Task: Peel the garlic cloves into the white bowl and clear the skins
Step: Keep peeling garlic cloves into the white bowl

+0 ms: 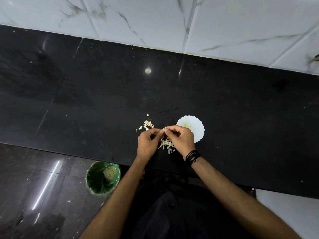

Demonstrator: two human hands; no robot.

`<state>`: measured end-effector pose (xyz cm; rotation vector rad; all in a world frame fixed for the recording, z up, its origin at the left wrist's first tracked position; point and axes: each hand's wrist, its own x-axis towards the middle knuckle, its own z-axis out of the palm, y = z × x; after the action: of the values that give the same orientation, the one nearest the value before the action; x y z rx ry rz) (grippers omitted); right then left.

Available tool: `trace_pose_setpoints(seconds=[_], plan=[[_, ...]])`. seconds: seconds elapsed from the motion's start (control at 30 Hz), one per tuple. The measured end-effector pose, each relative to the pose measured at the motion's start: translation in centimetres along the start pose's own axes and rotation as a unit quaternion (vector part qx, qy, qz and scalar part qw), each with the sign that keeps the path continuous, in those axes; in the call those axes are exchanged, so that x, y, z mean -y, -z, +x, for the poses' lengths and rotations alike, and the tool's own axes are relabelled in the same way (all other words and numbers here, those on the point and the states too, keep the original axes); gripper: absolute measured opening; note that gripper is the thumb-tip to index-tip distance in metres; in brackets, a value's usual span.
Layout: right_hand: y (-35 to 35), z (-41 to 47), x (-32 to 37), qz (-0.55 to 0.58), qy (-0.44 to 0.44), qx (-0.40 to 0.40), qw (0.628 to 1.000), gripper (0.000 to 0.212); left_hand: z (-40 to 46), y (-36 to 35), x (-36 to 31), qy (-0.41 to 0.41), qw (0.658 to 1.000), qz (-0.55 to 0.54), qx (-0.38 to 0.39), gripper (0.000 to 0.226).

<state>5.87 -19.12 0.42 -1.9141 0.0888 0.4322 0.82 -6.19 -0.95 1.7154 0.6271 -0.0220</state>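
Above the black counter, my left hand (148, 143) and my right hand (181, 138) meet, fingertips pinched together on one small garlic clove (163, 129). A pile of several unpeeled cloves (148, 123) lies just beyond my left hand. Loose papery skins (167, 145) sit on the counter under and between my hands. The white scalloped bowl (196, 126) stands to the right, partly hidden by my right hand, with a few pale peeled cloves (187, 125) inside.
A green bin (103, 178) with waste in it stands on the dark floor below the counter's front edge, left of my left arm. White marble-patterned wall tiles (172, 19) run behind the counter. Black bands circle my right wrist (193, 156).
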Motion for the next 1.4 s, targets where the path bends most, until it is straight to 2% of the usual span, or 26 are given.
trace_pose_setpoints(seconds=[0.17,0.37,0.73,0.97,1.4], plan=[[-0.2,0.0,-0.2,-0.014,0.006,0.004,1.000,0.005,0.0,0.1,-0.2,0.008,0.999,0.018,-0.045,0.007],[-0.7,-0.2,-0.5,-0.017,0.014,-0.009,1.000,0.007,-0.1,-0.3,-0.9,-0.006,0.996,0.064,-0.054,0.008],[-1.1,-0.7,0.0,-0.108,0.117,-0.059,0.985,0.010,-0.1,-0.8,-1.3,0.014,0.995,0.080,-0.059,0.012],[-0.9,-0.8,-0.3,-0.134,0.123,-0.045,0.982,0.012,0.0,-0.1,-1.0,0.010,0.995,0.089,-0.036,0.008],[-1.5,-0.9,-0.6,-0.244,0.153,-0.003,0.958,0.018,-0.5,-0.5,-1.1,0.092,0.989,0.099,-0.056,0.013]])
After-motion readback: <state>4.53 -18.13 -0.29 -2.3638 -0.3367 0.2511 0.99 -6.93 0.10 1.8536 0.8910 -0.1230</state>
